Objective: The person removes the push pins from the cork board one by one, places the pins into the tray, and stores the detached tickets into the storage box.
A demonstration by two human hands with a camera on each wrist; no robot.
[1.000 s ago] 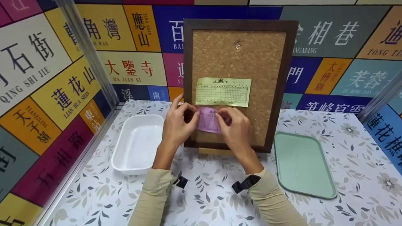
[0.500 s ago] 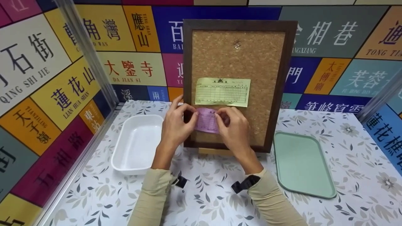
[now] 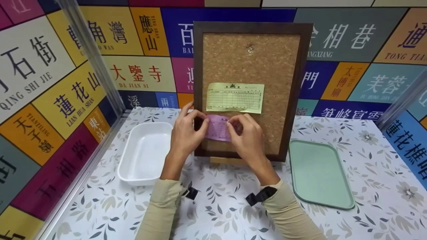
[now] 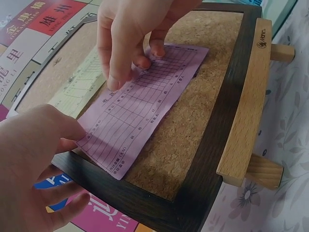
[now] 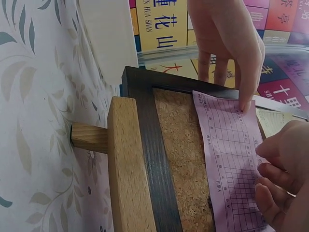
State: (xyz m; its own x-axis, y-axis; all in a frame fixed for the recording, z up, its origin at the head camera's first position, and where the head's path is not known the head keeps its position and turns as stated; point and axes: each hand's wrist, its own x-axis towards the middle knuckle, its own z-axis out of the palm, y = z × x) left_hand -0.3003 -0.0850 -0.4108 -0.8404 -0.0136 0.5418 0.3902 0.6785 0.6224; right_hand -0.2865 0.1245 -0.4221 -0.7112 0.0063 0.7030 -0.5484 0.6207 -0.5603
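Note:
A purple receipt slip (image 3: 217, 128) with printed grid lines lies against the lower part of a cork board (image 3: 280, 66) in a dark wooden frame. My left hand (image 3: 186, 131) pinches the slip's left end between thumb and forefinger, its other fingers spread behind, past the frame in the left wrist view. Curled in at the slip's upper edge, near the middle, my right hand (image 3: 248, 135) has its thumb and fingertips on the paper. Whether a small pin sits between them I cannot tell. Directly above, a yellow-green receipt slip (image 3: 234, 98) is fixed by a dark pin at its top.
The board leans on a wooden easel ledge (image 4: 246, 106). To the left stands a white plastic basin (image 3: 143, 153); a green tray (image 3: 322, 175) lies at the right on the floral tablecloth (image 3: 220, 206). A shiny clear pin cluster (image 3: 250, 49) sits high on the cork.
Both hands keep their places on the purple slip, whose upper edge looks slightly flatter. The head view has shifted a little, moving the board slightly left in the frame.

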